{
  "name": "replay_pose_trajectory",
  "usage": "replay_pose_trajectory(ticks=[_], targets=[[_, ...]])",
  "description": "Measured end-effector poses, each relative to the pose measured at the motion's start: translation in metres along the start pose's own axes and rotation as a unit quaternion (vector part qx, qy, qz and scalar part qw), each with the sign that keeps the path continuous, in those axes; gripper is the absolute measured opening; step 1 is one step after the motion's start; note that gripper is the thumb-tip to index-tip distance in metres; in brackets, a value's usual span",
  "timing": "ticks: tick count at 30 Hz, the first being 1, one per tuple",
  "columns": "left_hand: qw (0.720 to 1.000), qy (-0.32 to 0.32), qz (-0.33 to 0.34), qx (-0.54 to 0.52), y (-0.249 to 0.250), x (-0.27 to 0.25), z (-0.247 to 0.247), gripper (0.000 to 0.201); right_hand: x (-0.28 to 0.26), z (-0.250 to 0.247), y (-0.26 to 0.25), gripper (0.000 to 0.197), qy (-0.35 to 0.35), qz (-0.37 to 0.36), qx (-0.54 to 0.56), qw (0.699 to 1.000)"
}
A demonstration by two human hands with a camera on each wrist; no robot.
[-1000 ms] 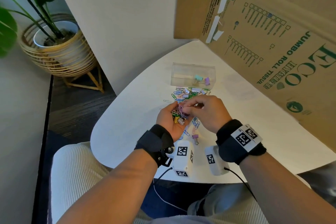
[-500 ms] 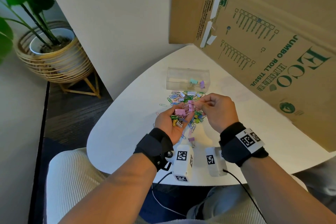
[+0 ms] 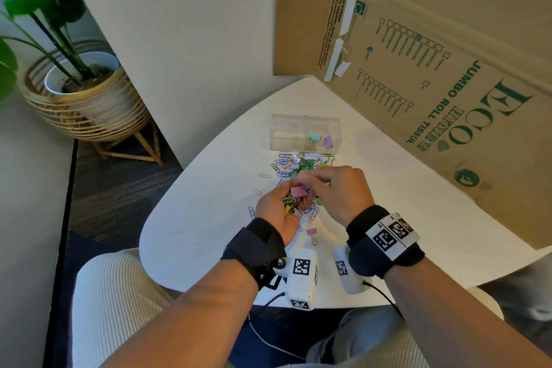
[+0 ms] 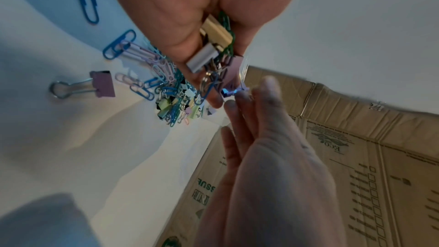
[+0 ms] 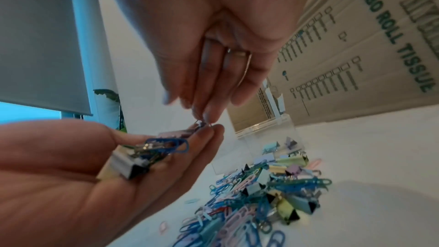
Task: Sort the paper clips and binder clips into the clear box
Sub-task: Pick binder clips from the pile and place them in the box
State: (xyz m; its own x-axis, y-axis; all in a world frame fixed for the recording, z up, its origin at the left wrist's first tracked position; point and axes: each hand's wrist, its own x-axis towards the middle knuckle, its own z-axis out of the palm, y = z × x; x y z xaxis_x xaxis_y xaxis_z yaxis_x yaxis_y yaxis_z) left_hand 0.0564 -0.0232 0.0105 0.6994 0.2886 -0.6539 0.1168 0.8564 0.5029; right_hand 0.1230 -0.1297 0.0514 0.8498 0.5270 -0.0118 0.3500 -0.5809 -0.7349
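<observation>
Partly hidden by curled fingers, a clip bundle sits in the left hand; the right hand pinches one blurred piece. Beyond, the clear box and loose pile lie beside leaning cardboard.

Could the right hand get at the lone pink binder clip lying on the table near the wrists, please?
Probably yes: the pink binder clip lies apart from the pile, uncovered, though the right hand is pinching something.

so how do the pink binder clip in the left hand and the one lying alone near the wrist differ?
The held pink binder clip sits atop a mixed bunch in the left hand, right hand fingertips at it. The lone pink binder clip lies flat on the table, untouched. Same colour and type.
</observation>
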Motion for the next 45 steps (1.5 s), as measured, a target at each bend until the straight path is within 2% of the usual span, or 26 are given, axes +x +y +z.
replay_pose_trajectory(ticks=[1, 3, 5, 7, 9, 10, 12, 20, 23, 26, 31, 34, 38, 43, 45], targets=[[1.000, 0.000, -0.004, -0.001, 0.001, 0.001, 0.000, 0.031, -0.001, 0.001, 0.001, 0.021, -0.008, -0.002, 0.038, 0.999], [1.000, -0.009, -0.004, -0.001, 0.003, 0.002, 0.000, 0.030, 0.000, 0.000, 0.003, 0.019, 0.020, -0.002, 0.087, 0.996], [1.000, -0.015, -0.011, -0.010, 0.004, 0.003, 0.002, 0.028, 0.004, -0.002, 0.006, 0.023, 0.045, 0.001, 0.077, 0.996], [0.999, -0.023, -0.020, -0.017, 0.003, 0.002, 0.003, 0.027, 0.007, -0.005, 0.008, 0.034, -0.005, 0.038, 0.057, 0.998], [0.999, -0.036, -0.027, -0.016, 0.001, 0.000, 0.004, 0.027, 0.008, -0.005, 0.009, 0.025, -0.062, 0.068, 0.083, 0.992], [0.999, -0.044, -0.028, -0.013, -0.001, 0.000, 0.004, 0.028, 0.007, -0.004, 0.010, 0.018, -0.067, 0.071, 0.098, 0.990], [0.998, -0.051, -0.029, 0.003, -0.002, -0.001, 0.004, 0.030, 0.007, -0.002, 0.012, 0.010, -0.042, 0.073, 0.116, 0.990], [0.997, -0.066, -0.034, -0.012, -0.005, -0.003, 0.002, 0.034, 0.006, 0.010, 0.015, 0.017, 0.065, 0.107, 0.115, 0.985], [0.996, -0.069, -0.037, -0.042, -0.003, -0.002, -0.001, 0.030, 0.013, 0.005, 0.014, 0.018, 0.108, 0.118, 0.197, 0.967], [0.995, -0.062, -0.048, -0.063, -0.002, -0.001, -0.005, 0.029, 0.033, -0.007, 0.015, 0.014, 0.142, 0.172, 0.274, 0.935], [0.995, -0.067, -0.052, -0.051, -0.003, -0.004, -0.008, 0.028, 0.083, -0.025, 0.010, 0.014, 0.140, 0.197, 0.284, 0.928], [0.996, -0.057, -0.049, -0.055, -0.002, -0.004, -0.009, 0.027, 0.103, -0.030, 0.001, 0.007, 0.123, 0.205, 0.289, 0.927], [0.995, -0.053, -0.046, -0.076, 0.000, -0.002, -0.013, 0.026, 0.114, -0.031, -0.002, 0.010, 0.101, 0.216, 0.317, 0.918], [0.992, -0.045, -0.052, -0.102, 0.001, 0.002, -0.018, 0.025, 0.114, -0.024, 0.010, 0.002, 0.055, 0.202, 0.365, 0.907], [0.992, -0.041, -0.053, -0.107, 0.001, 0.003, -0.018, 0.025, 0.115, -0.022, 0.016, 0.012, 0.054, 0.192, 0.370, 0.907]])
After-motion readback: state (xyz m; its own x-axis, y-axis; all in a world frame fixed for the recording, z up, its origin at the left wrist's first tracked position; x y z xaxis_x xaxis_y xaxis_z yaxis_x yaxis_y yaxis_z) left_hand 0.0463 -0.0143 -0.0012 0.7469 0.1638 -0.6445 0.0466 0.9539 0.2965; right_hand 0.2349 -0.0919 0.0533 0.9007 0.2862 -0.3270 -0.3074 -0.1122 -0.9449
